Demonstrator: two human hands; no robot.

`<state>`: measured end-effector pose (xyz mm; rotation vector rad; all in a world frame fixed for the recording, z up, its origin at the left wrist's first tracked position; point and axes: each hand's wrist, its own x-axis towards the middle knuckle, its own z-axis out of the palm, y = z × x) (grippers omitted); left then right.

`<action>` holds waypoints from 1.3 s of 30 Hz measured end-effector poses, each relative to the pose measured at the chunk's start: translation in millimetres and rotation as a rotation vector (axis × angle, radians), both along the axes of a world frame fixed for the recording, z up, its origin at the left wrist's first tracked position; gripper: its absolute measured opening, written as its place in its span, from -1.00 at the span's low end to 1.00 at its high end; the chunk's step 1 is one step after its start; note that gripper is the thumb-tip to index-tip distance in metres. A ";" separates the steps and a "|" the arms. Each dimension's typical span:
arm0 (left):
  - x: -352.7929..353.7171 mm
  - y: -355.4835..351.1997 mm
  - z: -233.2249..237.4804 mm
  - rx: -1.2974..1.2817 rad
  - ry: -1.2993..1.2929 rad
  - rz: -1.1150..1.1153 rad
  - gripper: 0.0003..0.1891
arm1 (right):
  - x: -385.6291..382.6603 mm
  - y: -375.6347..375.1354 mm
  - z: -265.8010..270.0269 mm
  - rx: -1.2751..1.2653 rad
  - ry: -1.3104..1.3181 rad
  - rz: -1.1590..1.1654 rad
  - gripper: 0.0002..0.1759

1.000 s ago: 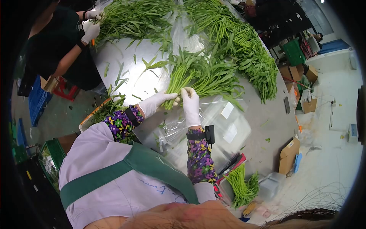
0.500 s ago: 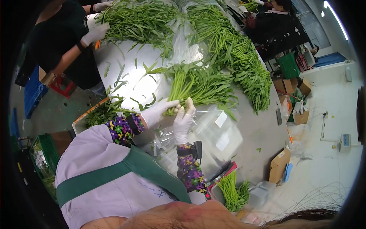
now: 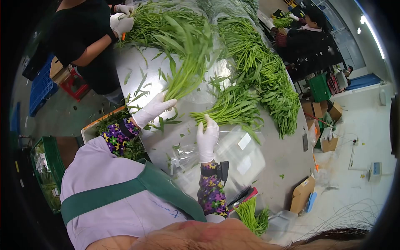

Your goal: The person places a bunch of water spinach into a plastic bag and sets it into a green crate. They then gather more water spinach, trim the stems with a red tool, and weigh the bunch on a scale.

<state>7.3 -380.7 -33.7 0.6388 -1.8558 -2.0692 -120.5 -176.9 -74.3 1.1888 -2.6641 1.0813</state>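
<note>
The left hand (image 3: 154, 109), fingers closed around the stems, holds 1 bunch (image 3: 187, 54) up at upper centre. The right hand (image 3: 207, 137), fingers flat and together, touches the 2nd bunch (image 3: 233, 108) lying mid-frame on the table (image 3: 285, 152). Both look light, floppy and easily bruised, so the stems seem the best place to grip.

The stalk bunch (image 3: 233, 109) lies on the table (image 3: 287, 158) (plastic bags (image 3: 239, 152) just before it).
</note>
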 end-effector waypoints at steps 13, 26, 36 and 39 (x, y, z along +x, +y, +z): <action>9.9 26.4 57.0 -0.721 -0.054 -0.594 -0.62 | 37.4 35.5 109.5 0.208 0.737 0.169 -0.21; 9.7 100.8 35.1 -1.037 0.088 -0.165 -0.71 | 87.7 46.4 99.3 -0.468 -0.700 -0.284 -0.57; 30.1 155.4 12.0 -0.818 -0.014 -0.312 -0.56 | 45.4 47.5 76.4 -1.000 -1.146 -0.528 -0.66; 27.5 153.9 -8.7 -0.662 0.160 -0.374 -0.47 | 46.7 53.7 72.4 -0.947 -0.985 -0.435 -0.67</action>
